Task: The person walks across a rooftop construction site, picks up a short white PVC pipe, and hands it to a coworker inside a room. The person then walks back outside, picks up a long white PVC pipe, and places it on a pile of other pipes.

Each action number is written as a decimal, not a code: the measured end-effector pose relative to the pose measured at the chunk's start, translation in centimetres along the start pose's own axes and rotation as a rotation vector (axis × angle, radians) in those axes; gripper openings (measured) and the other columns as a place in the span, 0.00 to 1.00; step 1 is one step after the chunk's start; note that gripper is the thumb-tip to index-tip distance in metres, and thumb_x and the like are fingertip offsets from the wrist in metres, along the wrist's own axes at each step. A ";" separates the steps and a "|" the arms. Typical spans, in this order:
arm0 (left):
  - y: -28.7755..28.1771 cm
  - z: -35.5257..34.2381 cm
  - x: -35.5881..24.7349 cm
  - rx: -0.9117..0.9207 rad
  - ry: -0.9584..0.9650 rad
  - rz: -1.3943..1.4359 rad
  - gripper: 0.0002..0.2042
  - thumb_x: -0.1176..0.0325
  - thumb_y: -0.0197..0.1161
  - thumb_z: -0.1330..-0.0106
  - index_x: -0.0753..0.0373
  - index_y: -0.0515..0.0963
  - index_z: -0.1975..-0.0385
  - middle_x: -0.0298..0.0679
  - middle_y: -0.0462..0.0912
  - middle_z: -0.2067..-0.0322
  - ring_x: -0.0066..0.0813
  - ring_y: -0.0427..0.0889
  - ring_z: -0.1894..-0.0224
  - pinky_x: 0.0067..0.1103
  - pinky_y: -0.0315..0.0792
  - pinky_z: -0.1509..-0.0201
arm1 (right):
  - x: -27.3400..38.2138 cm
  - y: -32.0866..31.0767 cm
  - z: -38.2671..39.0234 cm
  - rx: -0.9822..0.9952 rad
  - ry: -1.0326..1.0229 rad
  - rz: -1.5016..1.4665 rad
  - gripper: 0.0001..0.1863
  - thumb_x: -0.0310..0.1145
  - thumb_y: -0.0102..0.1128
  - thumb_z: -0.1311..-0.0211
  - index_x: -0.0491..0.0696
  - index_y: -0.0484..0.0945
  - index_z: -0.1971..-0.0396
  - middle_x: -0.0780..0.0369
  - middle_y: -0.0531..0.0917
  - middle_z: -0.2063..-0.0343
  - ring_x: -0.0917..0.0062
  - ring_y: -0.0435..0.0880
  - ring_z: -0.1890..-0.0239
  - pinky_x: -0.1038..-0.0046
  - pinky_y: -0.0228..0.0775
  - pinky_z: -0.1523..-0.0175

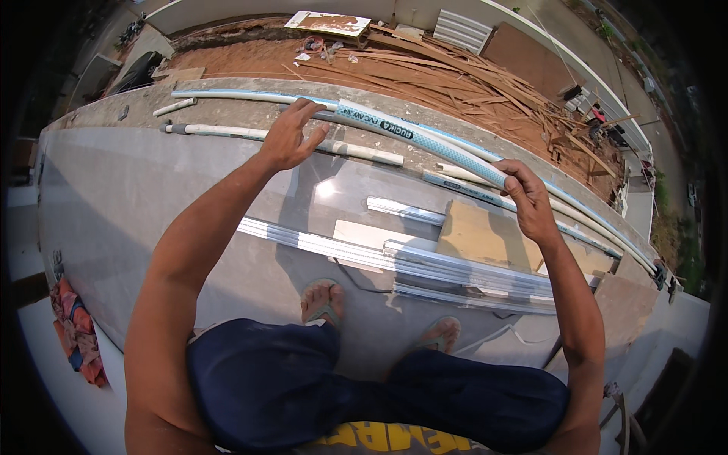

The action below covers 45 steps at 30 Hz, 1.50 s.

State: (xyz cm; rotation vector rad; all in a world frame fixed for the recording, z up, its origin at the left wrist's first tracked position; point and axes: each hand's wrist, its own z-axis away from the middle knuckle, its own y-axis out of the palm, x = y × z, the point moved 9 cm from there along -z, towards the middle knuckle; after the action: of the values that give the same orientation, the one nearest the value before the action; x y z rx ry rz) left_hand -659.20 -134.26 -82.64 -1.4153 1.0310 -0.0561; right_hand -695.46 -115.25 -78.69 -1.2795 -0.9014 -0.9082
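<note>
A white PVC pipe [447, 152] with a blue patterned band slants across the middle, lifted over the ledge. Its right end is gripped by my right hand [528, 199], thumb and fingers wrapped round it. My left hand [292, 136] is close to the pipe's other end, thumb spread away from the fingers. Its fingertips reach over a long white pipe [227, 95] with a blue stripe; whether they touch it I cannot tell. Below that hand lies a white pipe with a grey fitting [174, 129] at its left end.
A short pipe piece [174, 107] and more pipes rest along the concrete ledge [83, 114]. Metal channels [326, 244] and a tan board [478, 231] lie on the grey floor before my feet. Past the ledge is red soil with a heap of planks [455, 72]. Crumpled cloth [78, 330] sits at left.
</note>
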 end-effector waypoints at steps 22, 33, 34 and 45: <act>2.8 -3.1 -18.7 0.350 -0.182 1.019 0.27 0.44 0.50 0.22 0.67 0.75 0.48 0.34 0.76 0.76 0.25 0.84 0.73 0.26 0.84 0.64 | 2.7 14.7 6.2 0.497 0.160 -0.096 0.30 0.37 0.69 0.33 0.43 0.67 0.38 0.59 0.79 0.59 0.75 0.81 0.56 0.70 0.75 0.47; 3.6 -1.7 -18.6 0.652 -0.190 0.823 0.24 0.53 0.44 0.21 0.68 0.75 0.43 0.31 0.75 0.76 0.16 0.75 0.79 0.17 0.72 0.77 | -0.7 12.5 6.5 0.448 0.270 0.049 0.34 0.45 0.69 0.34 0.46 0.66 0.36 0.58 0.81 0.59 0.75 0.81 0.63 0.72 0.75 0.55; 3.5 -1.6 -18.8 0.655 -0.189 0.845 0.23 0.55 0.44 0.22 0.68 0.76 0.43 0.31 0.75 0.76 0.17 0.75 0.79 0.18 0.72 0.77 | -0.8 12.3 6.6 0.448 0.278 0.061 0.33 0.44 0.69 0.34 0.46 0.66 0.36 0.58 0.81 0.59 0.74 0.81 0.62 0.71 0.75 0.55; 3.3 -1.5 -19.9 0.705 -0.159 0.852 0.19 0.60 0.42 0.25 0.67 0.78 0.58 0.33 0.75 0.81 0.17 0.74 0.82 0.17 0.72 0.78 | -1.4 12.1 6.8 0.446 0.298 0.071 0.34 0.48 0.67 0.35 0.47 0.67 0.35 0.58 0.80 0.58 0.73 0.81 0.62 0.71 0.75 0.56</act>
State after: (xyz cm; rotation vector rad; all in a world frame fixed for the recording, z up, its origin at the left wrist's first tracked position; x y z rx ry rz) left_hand -673.62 -122.83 -74.14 -0.2824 1.2411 0.2870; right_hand -685.12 -107.54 -84.07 -0.7650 -0.7626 -0.7626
